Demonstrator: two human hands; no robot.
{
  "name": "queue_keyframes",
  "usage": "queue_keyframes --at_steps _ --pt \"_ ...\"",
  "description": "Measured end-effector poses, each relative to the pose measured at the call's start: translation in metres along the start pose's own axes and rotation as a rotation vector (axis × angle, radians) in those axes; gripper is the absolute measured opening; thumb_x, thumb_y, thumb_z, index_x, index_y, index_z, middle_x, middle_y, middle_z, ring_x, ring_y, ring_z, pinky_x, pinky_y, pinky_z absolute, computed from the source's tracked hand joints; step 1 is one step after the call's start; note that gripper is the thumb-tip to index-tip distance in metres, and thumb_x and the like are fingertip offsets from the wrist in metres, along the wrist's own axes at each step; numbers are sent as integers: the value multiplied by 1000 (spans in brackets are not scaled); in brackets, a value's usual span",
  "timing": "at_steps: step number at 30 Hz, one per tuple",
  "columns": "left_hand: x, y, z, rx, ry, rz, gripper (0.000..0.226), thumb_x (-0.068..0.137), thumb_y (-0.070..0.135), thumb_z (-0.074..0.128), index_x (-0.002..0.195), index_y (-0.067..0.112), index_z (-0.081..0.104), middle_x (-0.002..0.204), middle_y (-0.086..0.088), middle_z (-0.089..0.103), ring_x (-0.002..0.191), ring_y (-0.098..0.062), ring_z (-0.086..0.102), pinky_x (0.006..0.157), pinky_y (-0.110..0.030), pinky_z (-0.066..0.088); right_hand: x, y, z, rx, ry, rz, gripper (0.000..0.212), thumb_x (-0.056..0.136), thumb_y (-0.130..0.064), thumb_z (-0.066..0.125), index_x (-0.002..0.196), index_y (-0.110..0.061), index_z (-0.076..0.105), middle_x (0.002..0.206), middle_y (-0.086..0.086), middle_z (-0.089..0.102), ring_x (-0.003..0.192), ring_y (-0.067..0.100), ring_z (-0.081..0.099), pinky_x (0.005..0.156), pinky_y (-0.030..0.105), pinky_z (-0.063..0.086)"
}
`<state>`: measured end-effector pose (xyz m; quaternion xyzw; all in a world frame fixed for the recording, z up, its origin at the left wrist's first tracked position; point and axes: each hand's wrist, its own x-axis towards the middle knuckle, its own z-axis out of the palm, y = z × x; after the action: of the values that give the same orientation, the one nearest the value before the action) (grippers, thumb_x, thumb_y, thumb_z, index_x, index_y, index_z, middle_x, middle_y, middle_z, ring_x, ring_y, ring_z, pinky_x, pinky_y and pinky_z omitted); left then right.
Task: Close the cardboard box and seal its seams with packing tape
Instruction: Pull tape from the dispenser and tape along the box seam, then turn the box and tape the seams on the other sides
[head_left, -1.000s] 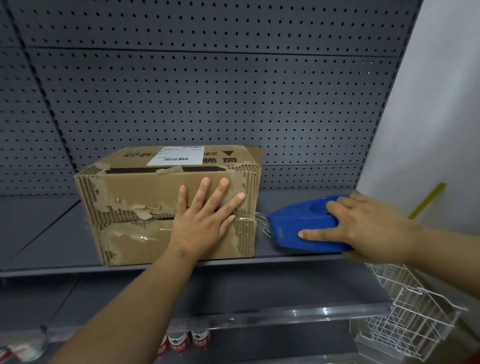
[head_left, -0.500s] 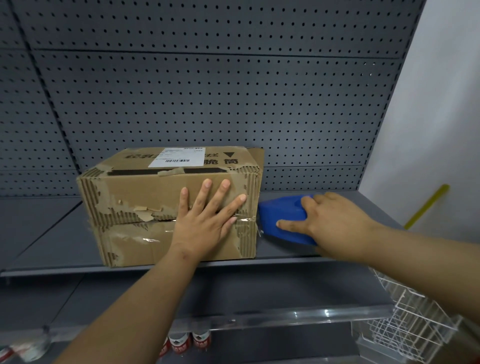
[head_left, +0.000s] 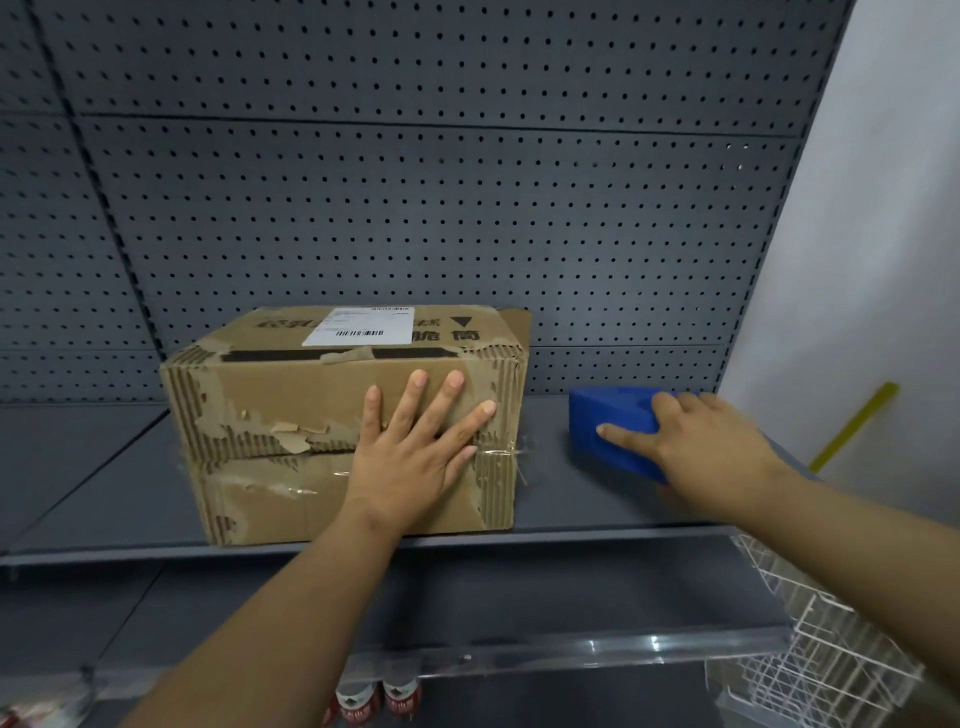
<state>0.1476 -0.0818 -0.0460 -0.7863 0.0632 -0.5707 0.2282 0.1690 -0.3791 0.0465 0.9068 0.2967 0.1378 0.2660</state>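
Head view: our left hand (head_left: 410, 457) presses flat, fingers spread, on the cardboard box (head_left: 291, 415) at the shelf (head_left: 104, 493) front edge. Our right hand (head_left: 711, 447) grips the tape dispenser (head_left: 608, 421), apart from the box; a wire basket (head_left: 831, 649) hangs below right.

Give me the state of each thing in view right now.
cardboard box, flaps closed, resting on shelf
clear tape, stuck across front seam, end loose at right corner
tape dispenser, held, apart from the box
left hand, flat, pressing the box front
right hand, gripping the dispenser
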Motion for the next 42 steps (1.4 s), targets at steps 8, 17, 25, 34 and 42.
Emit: queue_keyframes --at_steps 8,17,25,34,42 --pt "11 6 -24 -23 21 206 52 92 15 30 141 33 35 156 0 13 145 -18 8 116 -41 0 24 -4 -42 210 291 200 73 78 -43 62 142 -43 27 108 13 50 99 31 53 89 38 40" --pt "44 15 -33 -62 -241 695 32 89 37 42 93 20 68 113 1 67 127 -21 49 115 -37 8 29 -14 -62 250 335 219 71 82 -42 55 143 -43 20 108 9 46 98 27 51 87 35 37" --pt "43 23 -28 -106 -286 722 36 95 34 37 81 18 66 84 2 67 98 -21 64 115 -36 13 16 -9 -78 318 387 270 70 79 -40 60 142 -44 28 91 5 33 91 29 50 85 36 39" --pt "43 15 -56 -191 -394 576 66 89 56 21 124 15 59 139 -1 50 135 -17 38 115 -36 6 8 -10 -106 496 741 318 72 67 -32 74 134 -36 47 76 7 34 63 24 36 64 30 32" --pt "79 -96 -125 -598 -259 -425 42 96 35 32 125 15 54 131 -3 51 125 -19 43 109 -32 23 17 -57 -159 763 792 265 76 73 -40 68 138 -49 31 89 3 34 78 21 40 66 28 32"
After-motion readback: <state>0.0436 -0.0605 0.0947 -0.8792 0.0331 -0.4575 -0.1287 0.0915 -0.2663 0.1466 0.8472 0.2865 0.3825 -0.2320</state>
